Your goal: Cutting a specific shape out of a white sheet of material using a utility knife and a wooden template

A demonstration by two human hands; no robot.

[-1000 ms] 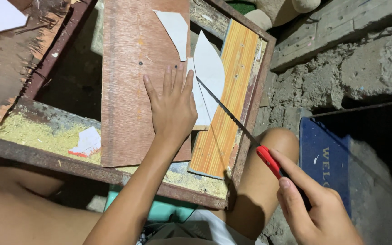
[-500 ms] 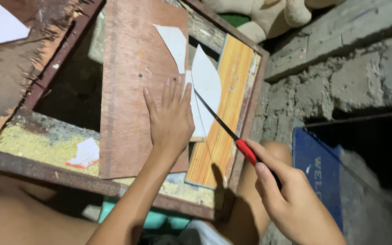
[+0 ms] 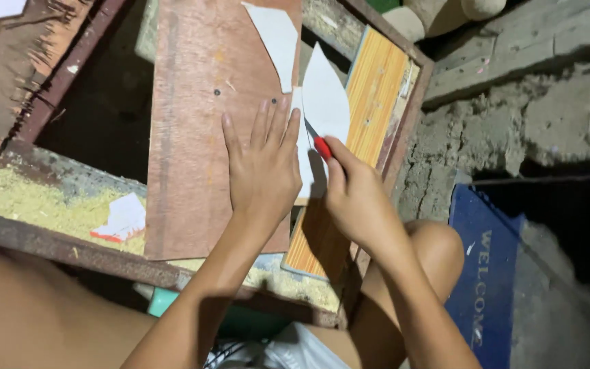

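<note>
1. Left hand [image 3: 264,171] lying flat, fingers spread, on reddish plywood board [image 3: 220,130], pinning edge of white curved sheet [image 3: 324,102].
2. Right hand [image 3: 356,198] with grip closed around red-handled saw [image 3: 321,147], blade at sheet's near edge, just right of left fingertips.
3. Best done with short, light strokes, blade clear of pinning fingers, board pressed firmly against metal frame [image 3: 69,242].

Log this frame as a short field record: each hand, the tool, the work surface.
left hand: flat, fingers spread, pressing on the brown board
right hand: gripping the red-handled saw
saw blade: mostly hidden, tip near the white curved piece
beside board: orange striped panel
support: rusty metal frame, sawdust on it
</note>
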